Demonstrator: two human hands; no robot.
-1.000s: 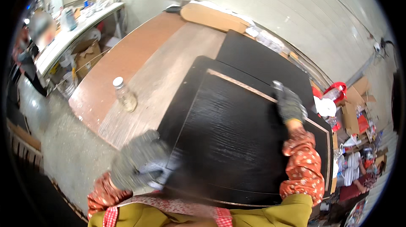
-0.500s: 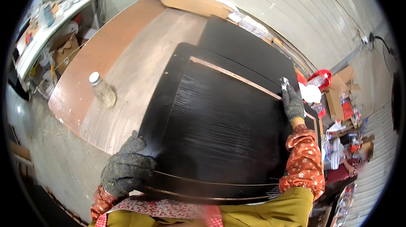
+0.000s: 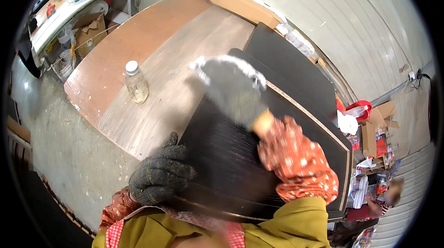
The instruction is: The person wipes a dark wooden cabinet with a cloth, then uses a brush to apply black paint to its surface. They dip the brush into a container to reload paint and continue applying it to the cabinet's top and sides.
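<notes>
A large black panel [image 3: 222, 141] with visible wood grain and a thin light brown strip lies before me. My left hand [image 3: 162, 174], in a dark grey knit glove, has its fingers curled at the panel's near left edge. Over the panel's far left part is my right hand [image 3: 231, 88], in a matching glove and smeared by motion. White cloth-like material [image 3: 249, 70] shows around its fingertips, apparently held under the fingers; its exact shape is blurred. To the left, a clear jar with a white lid [image 3: 137, 84] stands on the brown tabletop [image 3: 180, 44].
Another black panel [image 3: 291, 58] lies beyond, with a rounded tan board [image 3: 245, 5] against the far wall. A white shelf [image 3: 69, 14] holds containers at the far left. Cardboard boxes [image 3: 368, 139] and a red basin [image 3: 365, 108] are at right, near another person [image 3: 370, 208].
My right hand has swept left from the panel's far right corner, the white material with it. My left hand stays at the near left edge. The view has shifted, moving the scene rightward.
</notes>
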